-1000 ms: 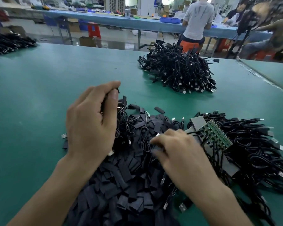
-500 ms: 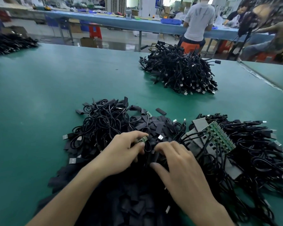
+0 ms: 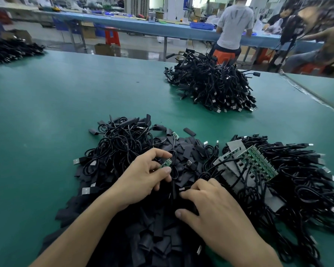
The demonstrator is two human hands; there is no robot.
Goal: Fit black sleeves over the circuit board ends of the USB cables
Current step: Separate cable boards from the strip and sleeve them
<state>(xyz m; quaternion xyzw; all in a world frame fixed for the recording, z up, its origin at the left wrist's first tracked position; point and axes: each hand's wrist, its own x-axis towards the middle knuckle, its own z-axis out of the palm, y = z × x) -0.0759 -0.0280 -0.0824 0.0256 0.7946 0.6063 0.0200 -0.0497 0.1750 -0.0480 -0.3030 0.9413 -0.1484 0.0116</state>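
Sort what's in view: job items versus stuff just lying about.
Job: left hand pinching a circuit board; right hand among black sleeves; board-tipped cables.
Lying about: far cable heap; far-left cable pile; blue tray; red stool; cardboard box.

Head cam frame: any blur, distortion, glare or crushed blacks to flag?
Head view: the wide-angle lens bends the far blue bench and the green table edge; people at the right edge are smeared; the circuit board in the left hand is fairly sharp; the sleeve pile near the wrists crushes to black; light is even, no glare on the table.
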